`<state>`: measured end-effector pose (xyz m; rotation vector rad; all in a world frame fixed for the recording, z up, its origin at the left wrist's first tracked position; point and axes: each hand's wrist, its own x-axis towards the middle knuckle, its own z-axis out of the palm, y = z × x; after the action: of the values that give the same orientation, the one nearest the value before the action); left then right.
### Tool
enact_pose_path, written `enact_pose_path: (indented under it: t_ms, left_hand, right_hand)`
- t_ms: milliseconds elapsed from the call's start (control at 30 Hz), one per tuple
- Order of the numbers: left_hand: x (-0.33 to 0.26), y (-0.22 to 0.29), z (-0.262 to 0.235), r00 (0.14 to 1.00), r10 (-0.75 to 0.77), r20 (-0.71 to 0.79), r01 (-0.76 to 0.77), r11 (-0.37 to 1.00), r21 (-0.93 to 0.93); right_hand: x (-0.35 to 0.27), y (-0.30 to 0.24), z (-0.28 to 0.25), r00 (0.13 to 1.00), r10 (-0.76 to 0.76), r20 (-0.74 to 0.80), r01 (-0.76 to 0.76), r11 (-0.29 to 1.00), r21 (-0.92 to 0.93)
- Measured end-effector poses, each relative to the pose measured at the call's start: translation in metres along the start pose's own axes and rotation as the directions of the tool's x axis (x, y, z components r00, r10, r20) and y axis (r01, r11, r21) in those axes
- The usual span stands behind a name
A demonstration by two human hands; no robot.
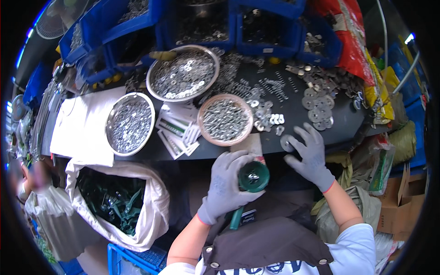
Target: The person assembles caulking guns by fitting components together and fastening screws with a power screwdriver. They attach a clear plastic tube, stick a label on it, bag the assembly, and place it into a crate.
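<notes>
My left hand (227, 183) wears a grey glove and is closed around a green, round, cup-shaped part (259, 185), its open side up. Small shiny metal pieces (251, 176) show at its middle. A green stem (236, 218) sticks out below the same hand; whether it belongs to the cup-shaped part I cannot tell. My gloved right hand (310, 158) is at the table's front edge, its fingertips on a flat, round metal washer (287, 143). The other fingers are spread. Close to it lie small metal clips (276, 119) and a pile of large washers (317, 107).
Steel bowls of small metal parts (129, 123) and washers (183, 73), plus a pinkish bowl of springs or screws (224, 120), stand on the dark table (341, 126). Blue bins (197, 43) line the back. A white sack (158, 197) of green parts stands left; cardboard boxes (396, 208) sit right.
</notes>
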<state>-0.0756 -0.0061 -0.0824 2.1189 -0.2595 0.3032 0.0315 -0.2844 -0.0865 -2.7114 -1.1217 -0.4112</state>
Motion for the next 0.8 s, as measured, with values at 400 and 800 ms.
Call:
enact_pose_path:
  t_ms: [400,800]
  left_hand:
    - [0.004,-0.004,0.001,0.998,0.055,-0.026,-0.056,0.998,-0.028]
    - [-0.002,-0.002,-0.003,0.996,-0.031,0.085,0.03,0.999,0.016]
  right_hand:
    - [0.057,-0.072,-0.043,0.912,-0.41,-0.009,0.338,0.74,0.582]
    - [0.035,-0.036,-0.045,0.926,-0.361,-0.11,0.366,0.787,0.497]
